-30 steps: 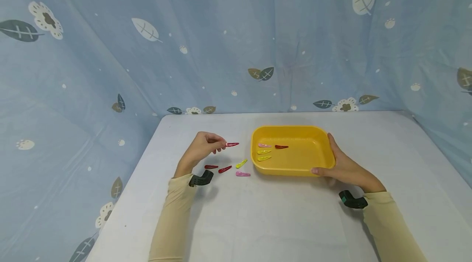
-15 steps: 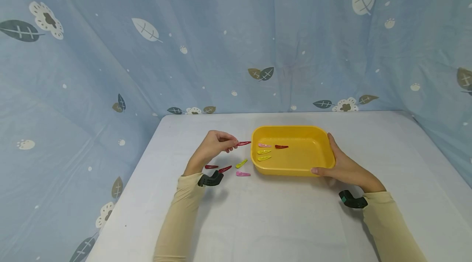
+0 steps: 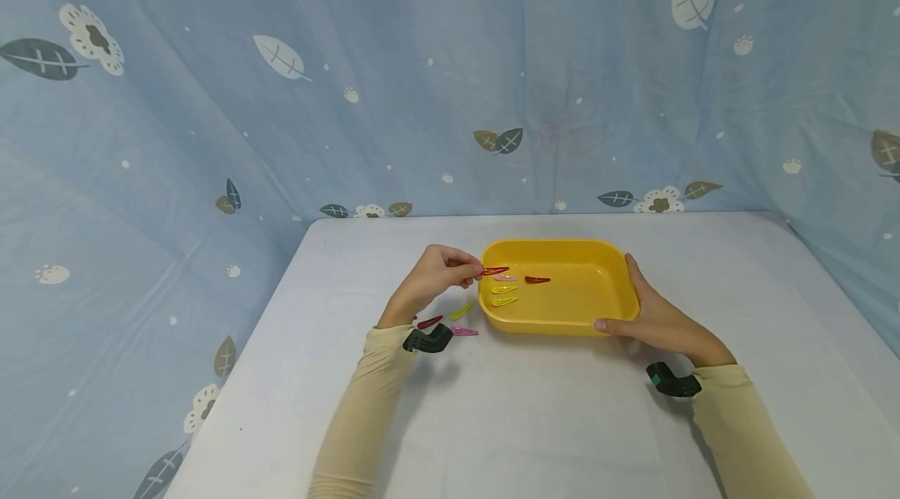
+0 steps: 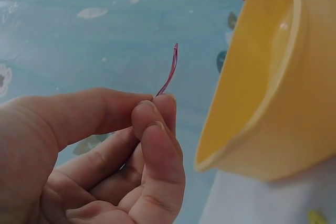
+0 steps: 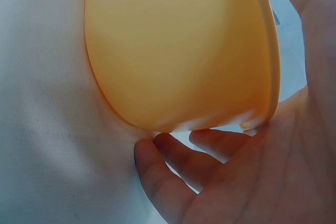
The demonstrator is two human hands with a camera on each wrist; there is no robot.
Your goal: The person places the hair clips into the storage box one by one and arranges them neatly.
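Note:
My left hand (image 3: pixel 443 272) pinches a red snap hair clip (image 3: pixel 496 271) between thumb and fingertips, its narrow end pointing right over the left rim of the yellow tray (image 3: pixel 562 327). In the left wrist view that clip (image 4: pixel 174 64) stands out edge-on from the fingertips. My right hand (image 3: pixel 657 315) grips the tray's right end, thumb at the front corner and fingers along the side wall. Inside the tray lie a pink clip (image 3: pixel 505 278), a dark red clip (image 3: pixel 537 280) and two yellow clips (image 3: pixel 503 290), all toward the left half.
On the white table (image 3: pixel 548 421), left of the tray, lie a yellow clip (image 3: pixel 461 311), a pink clip (image 3: pixel 464 331) and a red clip (image 3: pixel 430 322). Another red one is mostly hidden behind the left wrist. A blue patterned curtain (image 3: pixel 394 93) hangs behind the table.
My left hand has moved right with the red hair clip, from above the loose clips to the tray's left rim. The right hand and the tray have stayed put.

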